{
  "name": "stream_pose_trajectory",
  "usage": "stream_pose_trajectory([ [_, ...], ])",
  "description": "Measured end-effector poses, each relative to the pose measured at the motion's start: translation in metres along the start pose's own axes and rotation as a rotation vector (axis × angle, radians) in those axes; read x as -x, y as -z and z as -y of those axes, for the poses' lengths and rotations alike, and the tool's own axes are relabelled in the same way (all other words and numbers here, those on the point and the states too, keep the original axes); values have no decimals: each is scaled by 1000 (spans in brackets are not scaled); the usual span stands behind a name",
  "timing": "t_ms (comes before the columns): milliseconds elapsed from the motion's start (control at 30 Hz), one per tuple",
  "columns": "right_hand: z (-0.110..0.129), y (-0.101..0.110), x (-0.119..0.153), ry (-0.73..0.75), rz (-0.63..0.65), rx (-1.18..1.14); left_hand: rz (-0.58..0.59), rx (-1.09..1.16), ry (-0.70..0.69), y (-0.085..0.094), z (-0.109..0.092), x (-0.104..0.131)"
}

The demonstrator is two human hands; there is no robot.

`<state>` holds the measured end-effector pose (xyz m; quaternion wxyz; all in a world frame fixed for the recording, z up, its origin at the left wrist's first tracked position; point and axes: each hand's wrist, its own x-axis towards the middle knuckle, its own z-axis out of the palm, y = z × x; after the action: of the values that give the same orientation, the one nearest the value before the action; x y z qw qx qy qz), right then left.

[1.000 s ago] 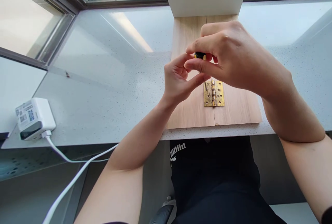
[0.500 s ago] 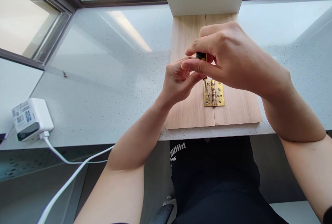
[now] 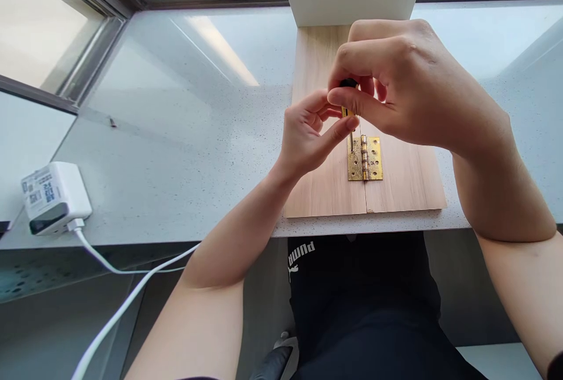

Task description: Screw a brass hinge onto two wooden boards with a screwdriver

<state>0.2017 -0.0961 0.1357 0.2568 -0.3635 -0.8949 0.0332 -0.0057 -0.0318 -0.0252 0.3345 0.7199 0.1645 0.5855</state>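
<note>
Your right hand [image 3: 409,87] pinches the black-and-yellow handle of a screwdriver [image 3: 344,111] between thumb and fingers, while your left hand [image 3: 308,133] grips lower down, its thumb against the handle's bottom end. The shaft points down to the left leaf of a brass hinge [image 3: 373,160], which lies open across the seam of two wooden boards [image 3: 321,195], nearer their near edge. You have those boards along the near edge of the speckled surface [image 3: 197,133], with a white adapter [image 3: 70,192] by its near left corner
</note>
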Motion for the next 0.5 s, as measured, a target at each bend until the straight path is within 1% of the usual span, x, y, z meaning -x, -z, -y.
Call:
stream_pose_trajectory([
  [67, 2, 1, 0, -25, 12, -2, -38, -4, -4, -1, -2, 1],
  [133, 6, 2, -1, -62, 36, -7, -50, 1, -13, -1, -2, 1],
  [233, 10, 3, -3, -120, 64, 7, 7, 32, -45, 2, 1, -1],
  [333, 11, 1, -4, -138, 53, 15, 76, 79, -122, 5, 7, -4],
  [367, 10, 0, -4, -137, 44, 12, 82, 75, -123, 6, 10, -4],
  [400, 9, -2, -4, -132, 33, 8, 75, 57, -100, 6, 12, -4],
  [500, 7, -6, -4, -119, 6, 0, 16, 1, 28, 8, 18, -1],
])
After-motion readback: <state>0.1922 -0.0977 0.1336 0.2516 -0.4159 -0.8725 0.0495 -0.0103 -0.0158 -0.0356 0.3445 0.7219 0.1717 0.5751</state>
